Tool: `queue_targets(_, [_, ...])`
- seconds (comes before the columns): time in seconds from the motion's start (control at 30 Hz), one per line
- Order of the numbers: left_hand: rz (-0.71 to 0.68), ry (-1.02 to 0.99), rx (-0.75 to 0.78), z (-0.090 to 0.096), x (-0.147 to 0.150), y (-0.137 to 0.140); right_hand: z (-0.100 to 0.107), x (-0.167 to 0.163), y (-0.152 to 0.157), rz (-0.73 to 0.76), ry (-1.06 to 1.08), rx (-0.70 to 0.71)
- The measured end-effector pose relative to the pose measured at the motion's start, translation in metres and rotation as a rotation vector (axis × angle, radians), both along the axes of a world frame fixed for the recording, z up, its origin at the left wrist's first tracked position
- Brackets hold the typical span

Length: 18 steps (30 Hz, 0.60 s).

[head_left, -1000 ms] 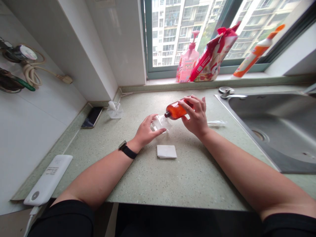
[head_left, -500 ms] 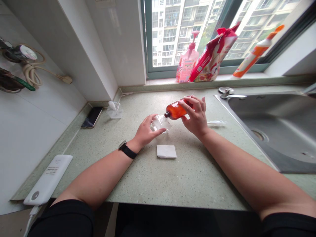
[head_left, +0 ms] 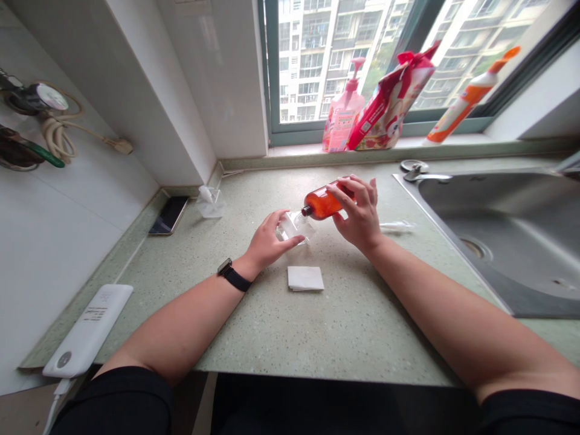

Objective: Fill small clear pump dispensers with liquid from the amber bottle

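Although the pale green surface (head_left: 254,338) fills most of the frame, the work sits at its centre, where it looks partway through. Largest there is the red-brown bottle (head_left: 322,204), tipped down towards the left, with the fingers and thumb of the right hand (head_left: 360,217) wrapped round its base end. Its dark neck is uncapped, so opening and tilting count as done; righting and closing it are not. Next in size, just left of and below that neck, is a clear container (head_left: 296,226), held between the thumb and curled fingers of the left hand (head_left: 268,244). How much has run into it, I cannot tell. Smallest, the folded white paper (head_left: 306,278) lies flat just below centre, untouched and apparently unused.
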State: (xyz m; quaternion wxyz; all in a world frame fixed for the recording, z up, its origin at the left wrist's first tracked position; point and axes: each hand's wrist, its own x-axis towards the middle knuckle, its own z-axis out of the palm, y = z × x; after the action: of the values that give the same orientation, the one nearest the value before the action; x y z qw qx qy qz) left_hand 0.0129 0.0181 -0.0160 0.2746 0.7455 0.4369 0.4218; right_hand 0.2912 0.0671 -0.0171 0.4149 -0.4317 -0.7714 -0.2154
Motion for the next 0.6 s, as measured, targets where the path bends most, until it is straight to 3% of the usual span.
queue_targets(0.6, [0.001,0.012,0.013,0.0007,-0.0005,-0.0005,-0.0004,0.001,0.001,-0.009,-0.007,-0.006])
